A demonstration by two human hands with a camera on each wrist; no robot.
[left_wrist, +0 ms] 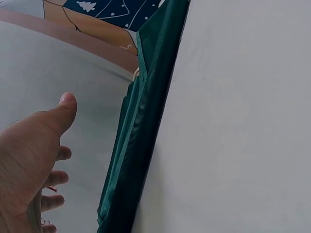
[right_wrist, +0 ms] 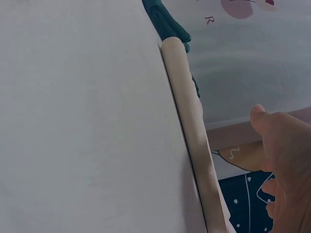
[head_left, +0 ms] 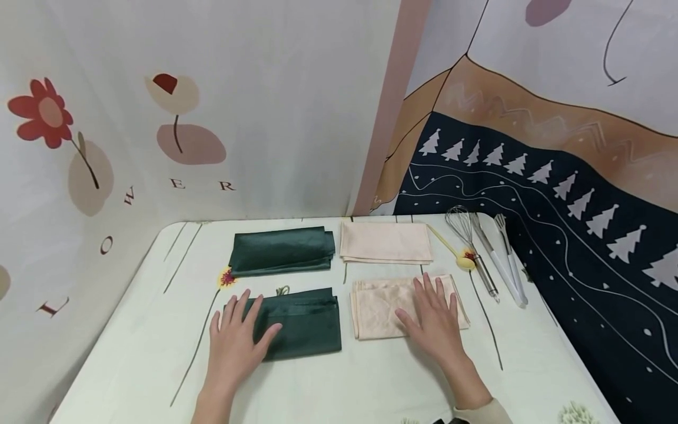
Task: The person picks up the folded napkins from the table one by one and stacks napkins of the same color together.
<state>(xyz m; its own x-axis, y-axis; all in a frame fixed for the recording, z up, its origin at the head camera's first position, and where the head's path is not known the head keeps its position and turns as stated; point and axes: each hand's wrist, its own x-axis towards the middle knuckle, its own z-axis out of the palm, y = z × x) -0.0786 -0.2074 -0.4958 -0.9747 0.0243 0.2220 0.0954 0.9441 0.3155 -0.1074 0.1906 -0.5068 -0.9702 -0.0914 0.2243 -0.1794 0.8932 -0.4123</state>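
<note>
A folded dark green satin-like cloth (head_left: 304,330) lies near the front of the table, with a small green cord loop (head_left: 283,290) at its far edge. Over its left end my left hand (head_left: 235,341) is spread, fingers straight; the left wrist view shows a gap between hand (left_wrist: 29,155) and cloth (left_wrist: 141,126). To the right lies a folded pale peach cloth (head_left: 376,309). My right hand (head_left: 436,327) hovers over its right part with extended fingers, and in the right wrist view that hand (right_wrist: 286,150) stands apart from the cloth (right_wrist: 187,102). Neither hand holds anything.
Behind these lie a second folded green cloth (head_left: 281,253) and a second peach cloth (head_left: 386,242). At the table's right are a yellow spoon (head_left: 464,262), a whisk (head_left: 479,265) and white-handled tongs (head_left: 511,268). Printed curtains (head_left: 296,118) hang behind the table.
</note>
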